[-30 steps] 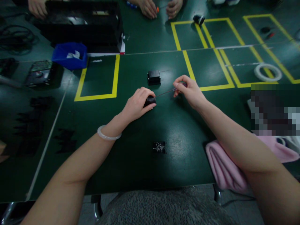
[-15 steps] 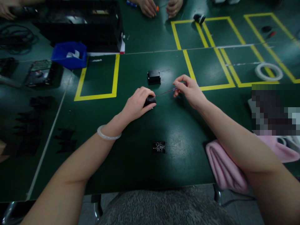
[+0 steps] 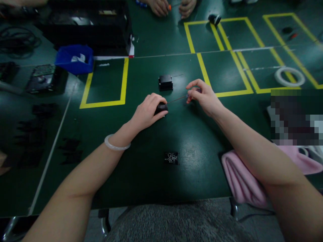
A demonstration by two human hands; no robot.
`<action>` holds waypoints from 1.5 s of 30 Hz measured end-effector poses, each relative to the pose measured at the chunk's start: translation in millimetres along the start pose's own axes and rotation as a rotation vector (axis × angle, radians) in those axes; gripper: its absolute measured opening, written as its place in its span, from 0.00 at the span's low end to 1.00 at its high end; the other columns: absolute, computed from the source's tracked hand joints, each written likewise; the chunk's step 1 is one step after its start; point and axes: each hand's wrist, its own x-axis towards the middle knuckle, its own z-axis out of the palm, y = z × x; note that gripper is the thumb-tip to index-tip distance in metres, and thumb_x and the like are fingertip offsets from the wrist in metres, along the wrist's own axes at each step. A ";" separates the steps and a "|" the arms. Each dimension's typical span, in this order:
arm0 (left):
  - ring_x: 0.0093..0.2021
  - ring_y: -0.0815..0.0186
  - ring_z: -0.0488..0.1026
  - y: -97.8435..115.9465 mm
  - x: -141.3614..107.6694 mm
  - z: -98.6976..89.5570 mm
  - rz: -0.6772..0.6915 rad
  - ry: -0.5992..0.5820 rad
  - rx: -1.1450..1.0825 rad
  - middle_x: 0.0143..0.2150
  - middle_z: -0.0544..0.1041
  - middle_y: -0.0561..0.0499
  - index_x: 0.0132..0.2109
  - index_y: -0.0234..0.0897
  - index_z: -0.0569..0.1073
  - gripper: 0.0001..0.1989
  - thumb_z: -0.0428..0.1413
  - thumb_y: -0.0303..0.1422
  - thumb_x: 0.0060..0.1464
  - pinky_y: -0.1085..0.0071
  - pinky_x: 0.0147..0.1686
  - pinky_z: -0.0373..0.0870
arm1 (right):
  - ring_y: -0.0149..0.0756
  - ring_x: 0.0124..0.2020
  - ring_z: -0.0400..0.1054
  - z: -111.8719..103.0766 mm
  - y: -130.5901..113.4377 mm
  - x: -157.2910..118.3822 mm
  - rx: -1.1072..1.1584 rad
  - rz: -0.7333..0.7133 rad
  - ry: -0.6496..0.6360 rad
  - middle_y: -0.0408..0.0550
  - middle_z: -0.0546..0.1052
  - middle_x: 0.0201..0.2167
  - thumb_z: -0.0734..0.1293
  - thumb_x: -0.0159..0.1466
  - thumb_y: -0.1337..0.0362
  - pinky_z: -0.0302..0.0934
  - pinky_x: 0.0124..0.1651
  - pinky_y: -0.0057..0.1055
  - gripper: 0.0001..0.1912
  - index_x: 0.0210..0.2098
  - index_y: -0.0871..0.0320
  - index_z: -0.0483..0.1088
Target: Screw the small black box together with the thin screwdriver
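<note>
My left hand [image 3: 150, 109] is wrapped round a small black part [image 3: 161, 108] on the green table, hiding much of it. In my right hand [image 3: 200, 95] is the handle of a screwdriver [image 3: 178, 98], pinched between the fingers. Its thin shaft points left, with the tip at the black part's right side. Just beyond stands a black block [image 3: 166, 82] with shiny bits at its ends. Nearer to me lies a small black tray [image 3: 177, 162] with several silver screws.
A blue bin [image 3: 73, 64] and a large black case [image 3: 88, 37] stand at the back left. Another person's hands [image 3: 174, 7] work at the far edge. A white ring [image 3: 289, 77] and pink cloth [image 3: 244, 178] are on the right, dark parts on the left.
The fingers of my right hand have shifted slightly on the screwdriver handle. My left hand has stayed put on the black part.
</note>
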 end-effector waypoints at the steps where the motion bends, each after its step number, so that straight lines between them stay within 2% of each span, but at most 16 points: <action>1: 0.54 0.52 0.71 0.2 0.0 -0.1 -0.003 -0.002 -0.002 0.54 0.75 0.41 0.55 0.36 0.69 0.13 0.54 0.38 0.68 0.55 0.55 0.69 | 0.28 0.24 0.71 0.0 0.0 0.1 -0.001 0.001 0.000 0.34 0.73 0.19 0.69 0.64 0.75 0.65 0.37 0.30 0.09 0.38 0.54 0.69; 6: 0.54 0.52 0.71 0.4 -0.1 0.3 0.009 0.010 0.000 0.53 0.75 0.41 0.54 0.36 0.69 0.13 0.55 0.38 0.68 0.56 0.54 0.70 | 0.27 0.22 0.70 1.8 -2.6 -0.4 0.037 0.041 0.021 0.35 0.72 0.19 0.68 0.67 0.72 0.65 0.35 0.29 0.07 0.35 0.55 0.69; 9: 0.54 0.52 0.71 -0.4 -0.4 1.0 0.011 0.012 0.006 0.53 0.75 0.41 0.55 0.36 0.69 0.13 0.55 0.38 0.68 0.56 0.54 0.70 | 0.27 0.20 0.68 2.6 -2.8 -0.3 0.051 0.048 0.019 0.35 0.70 0.16 0.66 0.71 0.70 0.65 0.32 0.28 0.09 0.33 0.55 0.68; 17: 0.54 0.52 0.71 0.0 -0.5 0.0 0.006 0.004 0.003 0.54 0.74 0.41 0.55 0.36 0.69 0.13 0.54 0.38 0.68 0.55 0.54 0.70 | 0.26 0.20 0.69 1.8 -0.6 0.1 0.071 0.039 0.017 0.32 0.71 0.17 0.68 0.67 0.75 0.66 0.33 0.27 0.09 0.38 0.55 0.68; 21: 0.53 0.52 0.72 0.4 -0.3 -0.6 0.004 0.002 0.006 0.54 0.74 0.42 0.55 0.36 0.69 0.13 0.55 0.37 0.68 0.56 0.54 0.70 | 0.25 0.20 0.70 2.9 -2.5 -0.4 0.067 0.060 0.037 0.34 0.72 0.17 0.67 0.69 0.75 0.65 0.31 0.25 0.09 0.37 0.56 0.68; 24: 0.53 0.52 0.72 0.0 -0.3 -0.3 0.012 0.008 0.010 0.54 0.74 0.41 0.55 0.36 0.69 0.13 0.55 0.37 0.68 0.56 0.53 0.70 | 0.24 0.18 0.68 3.9 -3.9 -0.4 0.067 0.062 0.038 0.32 0.68 0.15 0.66 0.72 0.71 0.64 0.29 0.25 0.09 0.34 0.55 0.67; 27: 0.53 0.52 0.71 -0.8 -0.5 0.7 0.006 0.003 0.014 0.54 0.74 0.41 0.55 0.36 0.69 0.13 0.55 0.37 0.68 0.55 0.54 0.70 | 0.24 0.17 0.66 4.3 -5.1 -0.6 0.059 0.056 0.026 0.31 0.65 0.12 0.65 0.71 0.73 0.61 0.27 0.24 0.10 0.33 0.55 0.66; 34: 0.54 0.52 0.71 -1.0 -1.0 1.4 0.014 0.015 0.012 0.54 0.75 0.41 0.55 0.36 0.69 0.13 0.55 0.37 0.68 0.56 0.54 0.70 | 0.25 0.19 0.68 3.6 -5.7 -0.7 0.071 0.063 0.043 0.32 0.70 0.15 0.65 0.66 0.80 0.63 0.31 0.24 0.12 0.36 0.56 0.67; 38: 0.54 0.52 0.72 0.0 -0.7 0.2 0.009 0.005 0.018 0.54 0.75 0.41 0.55 0.36 0.69 0.13 0.55 0.37 0.68 0.56 0.53 0.70 | 0.25 0.19 0.68 4.1 -6.8 -1.6 0.072 0.077 0.045 0.33 0.71 0.16 0.66 0.68 0.76 0.63 0.31 0.25 0.11 0.33 0.56 0.67; 41: 0.54 0.52 0.72 0.3 -0.7 0.1 0.005 0.007 0.019 0.54 0.75 0.42 0.55 0.36 0.69 0.13 0.55 0.37 0.68 0.56 0.53 0.70 | 0.24 0.18 0.66 4.9 -8.2 -2.5 0.058 0.067 0.037 0.34 0.70 0.15 0.65 0.71 0.72 0.63 0.30 0.25 0.13 0.29 0.56 0.66; 45: 0.54 0.52 0.72 0.5 -0.7 0.1 0.013 0.015 0.017 0.54 0.75 0.41 0.55 0.36 0.69 0.13 0.55 0.37 0.68 0.56 0.53 0.71 | 0.24 0.19 0.67 4.9 -8.4 -2.5 0.050 0.069 0.038 0.34 0.70 0.14 0.65 0.69 0.76 0.63 0.31 0.25 0.13 0.30 0.56 0.66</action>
